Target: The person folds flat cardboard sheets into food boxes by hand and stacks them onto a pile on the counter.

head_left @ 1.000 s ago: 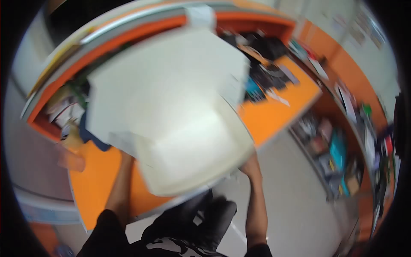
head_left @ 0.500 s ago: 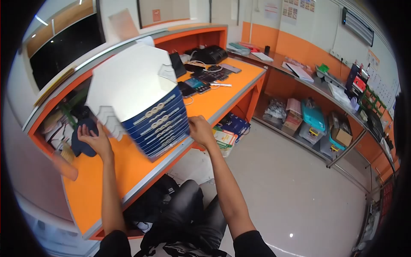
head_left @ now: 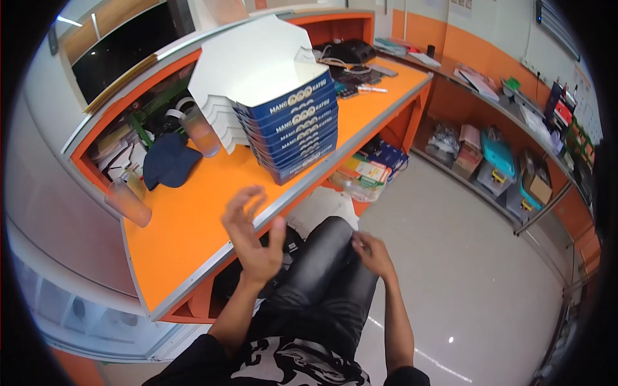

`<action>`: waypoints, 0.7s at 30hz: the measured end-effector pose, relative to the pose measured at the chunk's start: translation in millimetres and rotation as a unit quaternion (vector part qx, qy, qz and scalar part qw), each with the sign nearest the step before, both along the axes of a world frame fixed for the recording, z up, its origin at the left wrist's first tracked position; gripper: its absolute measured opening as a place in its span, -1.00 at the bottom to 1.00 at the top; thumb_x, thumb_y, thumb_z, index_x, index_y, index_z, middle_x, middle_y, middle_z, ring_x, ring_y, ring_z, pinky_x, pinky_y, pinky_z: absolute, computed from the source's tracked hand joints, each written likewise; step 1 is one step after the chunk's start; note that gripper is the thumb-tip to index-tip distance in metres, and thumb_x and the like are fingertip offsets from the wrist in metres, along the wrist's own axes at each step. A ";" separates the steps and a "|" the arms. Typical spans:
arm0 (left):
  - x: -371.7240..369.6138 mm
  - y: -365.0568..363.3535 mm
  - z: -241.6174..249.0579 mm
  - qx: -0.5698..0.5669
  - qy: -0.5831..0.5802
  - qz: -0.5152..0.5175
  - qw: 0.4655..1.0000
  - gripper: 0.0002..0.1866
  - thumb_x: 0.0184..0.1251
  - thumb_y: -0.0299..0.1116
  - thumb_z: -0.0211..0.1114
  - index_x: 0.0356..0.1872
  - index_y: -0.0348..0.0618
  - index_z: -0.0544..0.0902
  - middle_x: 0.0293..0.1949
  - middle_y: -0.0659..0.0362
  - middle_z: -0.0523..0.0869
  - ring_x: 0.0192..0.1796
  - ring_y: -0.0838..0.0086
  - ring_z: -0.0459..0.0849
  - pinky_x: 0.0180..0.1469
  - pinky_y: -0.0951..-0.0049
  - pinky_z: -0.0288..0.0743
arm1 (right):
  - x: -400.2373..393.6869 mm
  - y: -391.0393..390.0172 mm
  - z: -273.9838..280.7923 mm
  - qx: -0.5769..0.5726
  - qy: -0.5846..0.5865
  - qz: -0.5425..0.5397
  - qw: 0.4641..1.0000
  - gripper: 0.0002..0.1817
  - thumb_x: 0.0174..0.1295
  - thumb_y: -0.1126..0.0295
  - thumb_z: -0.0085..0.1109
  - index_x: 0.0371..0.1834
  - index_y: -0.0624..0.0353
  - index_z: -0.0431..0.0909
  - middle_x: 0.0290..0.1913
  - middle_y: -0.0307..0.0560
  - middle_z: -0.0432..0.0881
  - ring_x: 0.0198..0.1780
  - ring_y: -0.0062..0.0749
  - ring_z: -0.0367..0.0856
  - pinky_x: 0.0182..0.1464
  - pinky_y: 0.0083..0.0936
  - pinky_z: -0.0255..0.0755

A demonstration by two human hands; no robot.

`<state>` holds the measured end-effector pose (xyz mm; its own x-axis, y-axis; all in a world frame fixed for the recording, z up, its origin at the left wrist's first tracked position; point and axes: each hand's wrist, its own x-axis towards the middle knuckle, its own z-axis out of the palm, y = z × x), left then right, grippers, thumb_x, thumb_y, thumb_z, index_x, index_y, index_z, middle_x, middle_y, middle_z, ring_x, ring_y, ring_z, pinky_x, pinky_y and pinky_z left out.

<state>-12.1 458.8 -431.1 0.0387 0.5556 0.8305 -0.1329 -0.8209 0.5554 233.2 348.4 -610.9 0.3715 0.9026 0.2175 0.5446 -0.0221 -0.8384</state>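
Observation:
A stack of open blue-and-white cardboard boxes (head_left: 290, 122) stands on the orange desk (head_left: 187, 225), its white lids leaning back to the left. My left hand (head_left: 254, 238) is raised over the desk's front edge, fingers curved and apart, holding nothing. Above my thigh is my right hand (head_left: 373, 254), its fingers bent close together near the knee; whether anything small is between them is hidden. Neither hand touches the boxes. A dark blue cap (head_left: 170, 159) lies left of the stack, with one clear cup (head_left: 201, 134) beside it and another cup (head_left: 129, 204) nearer the desk's left end.
Phones and cables (head_left: 354, 78) lie behind the stack. Below the desk's right part are plastic bags and packages (head_left: 367, 177). A metal shelf (head_left: 460, 167) along the right wall holds bins and boxes. My legs (head_left: 322, 270) are under the desk's front edge.
Both hands have moved away from the box stack and down toward my lap. The stack now rests upright on the desk, where before it was tilted with my right hand at its side.

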 end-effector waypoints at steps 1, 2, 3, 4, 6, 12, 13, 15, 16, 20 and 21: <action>-5.8 -3.9 -19.0 0.009 0.050 -0.043 0.998 -0.45 0.33 -0.57 0.33 0.30 -0.28 0.32 0.24 -0.11 0.50 0.33 0.13 0.51 0.38 0.12 0.41 | -11.9 -37.2 -17.4 -0.023 0.031 0.004 0.999 -0.65 0.41 0.30 0.25 0.12 0.32 0.65 0.05 0.24 0.73 0.13 -0.05 0.72 0.17 -0.30 0.55; -10.3 -6.5 -37.8 0.018 0.099 -0.084 0.991 -0.51 0.26 -0.59 0.40 0.20 -0.32 0.45 0.15 -0.09 0.57 0.23 0.13 0.60 0.32 0.15 0.47 | -20.8 -74.8 -45.8 -0.068 0.092 -0.032 0.993 -0.68 0.42 0.33 0.25 0.11 0.32 0.66 0.04 0.19 0.74 0.11 -0.14 0.73 0.14 -0.34 0.57; -12.1 -9.5 -54.4 -0.025 0.133 -0.088 0.987 -0.59 0.24 -0.58 0.42 0.09 -0.34 0.52 0.07 -0.06 0.61 0.14 0.16 0.65 0.24 0.21 0.53 | -33.1 -110.9 -74.4 -0.112 0.157 -0.068 0.979 -0.70 0.42 0.36 0.25 0.09 0.33 0.66 0.04 0.15 0.75 0.09 -0.24 0.74 0.11 -0.38 0.59; -10.2 -10.7 -71.8 -0.066 0.169 -0.091 0.979 -0.68 0.23 -0.57 0.45 -0.01 -0.35 0.59 0.00 -0.04 0.65 0.05 0.19 0.70 0.16 0.27 0.59 | -49.6 -141.0 -90.0 -0.084 0.196 -0.121 0.969 -0.70 0.43 0.37 0.24 0.11 0.34 0.65 0.04 0.06 0.75 0.10 -0.31 0.71 0.14 -0.39 0.58; -1.5 7.2 -121.7 -0.177 0.199 -0.143 0.953 -0.73 0.31 -0.54 0.43 -0.02 -0.29 0.61 0.01 0.00 0.65 -0.02 0.33 0.72 0.06 0.40 0.65 | -79.4 -208.9 -114.9 -0.119 0.244 -0.195 0.943 -0.69 0.45 0.37 0.23 0.12 0.35 0.63 0.02 -0.02 0.74 0.08 -0.40 0.69 0.15 -0.41 0.56; 42.9 137.6 -342.8 -0.670 0.069 -0.167 0.720 -0.65 0.51 -0.27 0.29 0.15 -0.27 0.54 0.05 -0.03 0.63 0.09 0.26 0.69 0.20 0.30 0.65 | -157.3 -258.9 -73.3 -0.096 0.432 -0.330 0.834 -0.64 0.51 0.41 0.09 0.27 0.36 0.50 0.19 0.03 0.65 0.21 -0.26 0.63 0.28 -0.36 0.45; 47.5 154.9 -378.2 -0.697 0.074 -0.160 0.695 -0.63 0.51 -0.27 0.29 0.16 -0.31 0.53 0.07 -0.06 0.62 0.11 0.24 0.68 0.23 0.27 0.64 | -165.9 -252.7 -74.5 -0.063 0.449 -0.332 0.827 -0.59 0.53 0.43 0.04 0.37 0.35 0.39 0.32 0.08 0.54 0.34 -0.23 0.52 0.34 -0.33 0.40; 52.9 171.7 -428.7 -0.733 0.088 -0.144 0.660 -0.61 0.50 -0.27 0.28 0.16 -0.35 0.52 0.08 -0.09 0.61 0.13 0.22 0.66 0.26 0.23 0.63 | -178.7 -229.2 -64.3 -0.078 0.404 -0.326 0.851 -0.26 0.46 0.34 0.18 0.58 0.33 0.05 0.50 0.26 0.29 0.51 -0.08 0.30 0.48 -0.21 0.21; 61.5 178.9 -444.4 -0.769 0.082 -0.110 0.625 -0.60 0.49 -0.26 0.29 0.15 -0.37 0.52 0.08 -0.09 0.61 0.14 0.24 0.66 0.24 0.24 0.63 | -181.3 -214.4 -60.3 -0.091 0.372 -0.332 0.862 -0.12 0.41 0.30 0.25 0.63 0.34 -0.09 0.55 0.32 0.19 0.57 -0.03 0.20 0.54 -0.16 0.12; 80.5 229.4 -563.0 -0.734 0.174 -0.051 0.655 -0.62 0.42 -0.24 0.35 0.08 -0.31 0.55 0.04 -0.06 0.66 0.07 0.23 0.71 0.02 0.22 0.63 | -178.6 -170.8 -78.0 -0.274 0.131 -0.382 0.873 0.24 0.21 0.10 0.46 0.62 0.48 -0.31 0.57 0.61 -0.08 0.63 0.34 -0.07 0.62 -0.05 -0.10; 85.0 240.7 -586.9 -0.685 0.224 -0.023 0.693 -0.63 0.40 -0.24 0.37 0.05 -0.28 0.56 0.03 -0.06 0.67 0.04 0.22 0.73 -0.05 0.20 0.63 | -171.1 -161.8 -79.5 -0.288 0.114 -0.402 0.861 0.28 0.17 0.05 0.49 0.60 0.51 -0.32 0.52 0.69 -0.04 0.59 0.48 -0.05 0.61 0.00 -0.08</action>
<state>72.9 699.6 -1018.0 0.1651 0.8001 -0.5767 0.2973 0.5171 0.8026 62.0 186.6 -690.4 0.9011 0.2666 -0.3421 -0.0190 -0.7638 -0.6451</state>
